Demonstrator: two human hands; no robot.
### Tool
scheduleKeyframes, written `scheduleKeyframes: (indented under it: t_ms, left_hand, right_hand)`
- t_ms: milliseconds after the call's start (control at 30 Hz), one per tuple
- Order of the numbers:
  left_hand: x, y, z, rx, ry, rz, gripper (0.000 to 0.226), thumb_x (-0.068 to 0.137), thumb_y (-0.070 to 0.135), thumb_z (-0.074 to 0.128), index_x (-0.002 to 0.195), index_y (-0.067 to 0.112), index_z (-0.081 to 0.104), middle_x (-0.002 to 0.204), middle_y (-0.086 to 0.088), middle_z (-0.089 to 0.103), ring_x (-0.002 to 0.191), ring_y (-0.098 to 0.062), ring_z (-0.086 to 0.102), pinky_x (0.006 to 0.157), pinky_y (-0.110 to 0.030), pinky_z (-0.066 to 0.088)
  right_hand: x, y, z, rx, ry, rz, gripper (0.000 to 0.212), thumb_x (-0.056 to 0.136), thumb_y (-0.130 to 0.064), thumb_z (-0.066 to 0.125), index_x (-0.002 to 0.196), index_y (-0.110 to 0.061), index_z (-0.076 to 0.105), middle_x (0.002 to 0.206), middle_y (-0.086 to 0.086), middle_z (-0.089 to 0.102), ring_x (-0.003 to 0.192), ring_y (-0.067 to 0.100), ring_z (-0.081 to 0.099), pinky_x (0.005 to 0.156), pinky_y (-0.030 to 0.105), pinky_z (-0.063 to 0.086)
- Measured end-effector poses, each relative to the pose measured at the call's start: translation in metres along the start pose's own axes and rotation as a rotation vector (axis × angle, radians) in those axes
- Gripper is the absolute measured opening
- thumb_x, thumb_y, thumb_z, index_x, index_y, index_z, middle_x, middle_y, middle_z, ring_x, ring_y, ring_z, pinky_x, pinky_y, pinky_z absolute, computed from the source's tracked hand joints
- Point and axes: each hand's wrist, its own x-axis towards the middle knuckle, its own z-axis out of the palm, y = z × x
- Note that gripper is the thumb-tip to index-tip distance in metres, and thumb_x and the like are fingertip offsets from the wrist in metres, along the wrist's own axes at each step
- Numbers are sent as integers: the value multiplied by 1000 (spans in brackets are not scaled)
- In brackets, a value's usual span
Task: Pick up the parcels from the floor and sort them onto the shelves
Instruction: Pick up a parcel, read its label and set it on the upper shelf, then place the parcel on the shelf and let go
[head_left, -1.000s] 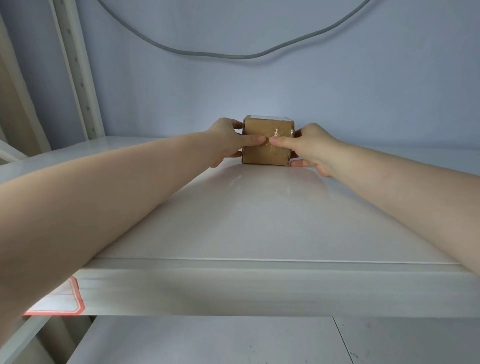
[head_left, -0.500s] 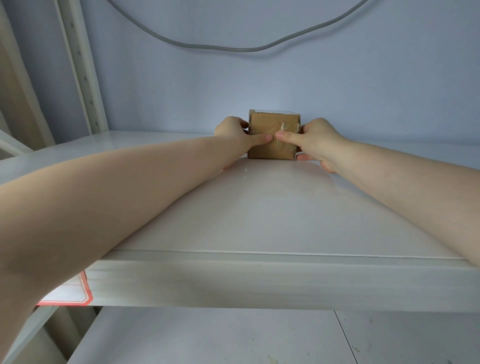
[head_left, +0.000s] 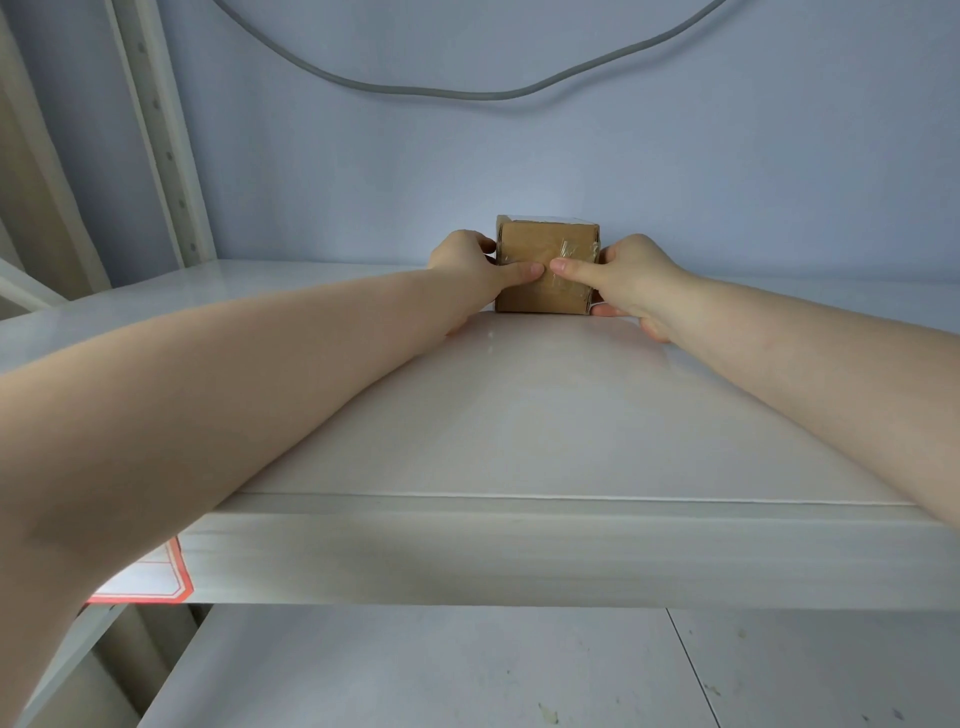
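Observation:
A small brown cardboard parcel (head_left: 545, 254), sealed with clear tape, rests on the white shelf (head_left: 519, 415) at its far side, close to the pale blue wall. My left hand (head_left: 470, 267) clasps the parcel's left side, thumb pressed on its front face. My right hand (head_left: 631, 275) clasps the right side, thumb also on the front. Both forearms stretch across the shelf toward it.
A perforated white upright post (head_left: 161, 130) stands at the shelf's back left. A grey cable (head_left: 467, 93) sags along the wall above. A red-bordered label (head_left: 150, 579) sticks on the shelf's front edge at left. A lower shelf (head_left: 415, 670) lies below.
Both hands have slid the parcel farther back on the shelf toward the wall, keeping the same hold on its sides.

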Motion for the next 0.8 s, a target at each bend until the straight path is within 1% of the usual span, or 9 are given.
scheduleKeyframes:
  t_ms: [167, 300, 333, 400, 467, 500, 633, 733, 800]
  left_hand:
    - [-6, 5, 0, 101, 5, -2, 79, 75, 52, 77, 138, 11, 53, 125, -4, 65, 109, -23, 65, 89, -32, 52]
    - [-14, 9, -2, 104, -4, -12, 82, 77, 54, 75, 142, 11, 48, 133, -6, 60, 119, -24, 60, 97, -36, 50]
    - [-17, 11, -3, 105, -12, -27, 84, 78, 54, 74, 144, 11, 46, 135, -7, 59, 121, -25, 59, 99, -37, 49]
    - [-24, 18, -6, 116, -36, -64, 84, 80, 54, 72, 144, 10, 42, 134, -8, 57, 121, -26, 58, 96, -36, 49]
    - [-32, 29, -14, 128, -57, -94, 68, 81, 49, 73, 134, 18, 43, 121, -6, 54, 111, -24, 57, 82, -35, 48]
    - [-36, 36, -20, 124, -76, -116, 68, 82, 44, 75, 136, 16, 42, 118, -6, 50, 108, -25, 55, 79, -35, 46]
    - [-49, 50, -45, 117, -117, -156, 67, 75, 31, 83, 131, 13, 50, 128, -7, 52, 114, -27, 52, 104, -41, 45]
    - [-72, 55, -58, 20, -89, -152, 55, 77, 25, 82, 125, 12, 58, 124, -5, 59, 115, -21, 56, 100, -36, 48]
    - [-98, 60, -65, -92, -60, -111, 36, 84, 20, 76, 117, 12, 65, 117, -4, 66, 110, -19, 62, 94, -33, 52]
  right_hand:
    - [1, 0, 0, -7, -3, 3, 54, 80, -40, 74, 116, -1, 63, 122, 15, 66, 111, 22, 64, 90, 34, 55]
    - [1, 1, -2, -28, -53, 10, 44, 82, -40, 72, 109, -7, 63, 124, 13, 65, 113, 21, 62, 96, 35, 53]
    - [0, 0, -4, -22, -66, 19, 48, 81, -41, 72, 112, -7, 62, 128, 13, 63, 115, 21, 61, 95, 35, 53]
    - [-2, -4, -9, 9, -73, 52, 75, 78, -45, 74, 133, -1, 50, 141, 11, 53, 120, 21, 56, 89, 33, 54]
    - [-4, -10, -18, 32, -26, 68, 90, 78, -44, 74, 146, -1, 35, 144, 13, 47, 120, 23, 54, 83, 32, 53]
    - [-5, -14, -23, 40, 7, 69, 89, 79, -42, 74, 146, -1, 33, 142, 14, 48, 118, 24, 55, 82, 32, 52]
    - [-22, -33, -42, 46, 56, 55, 63, 81, -33, 75, 132, -5, 51, 124, 14, 59, 106, 23, 59, 85, 33, 52]
    - [-54, -52, -42, 80, -31, 19, 40, 83, -28, 73, 117, -8, 63, 108, 10, 67, 92, 19, 64, 83, 29, 55]
    - [-83, -66, -38, 175, -138, -31, 26, 84, -25, 72, 105, -11, 66, 99, 8, 72, 82, 16, 68, 76, 25, 57]
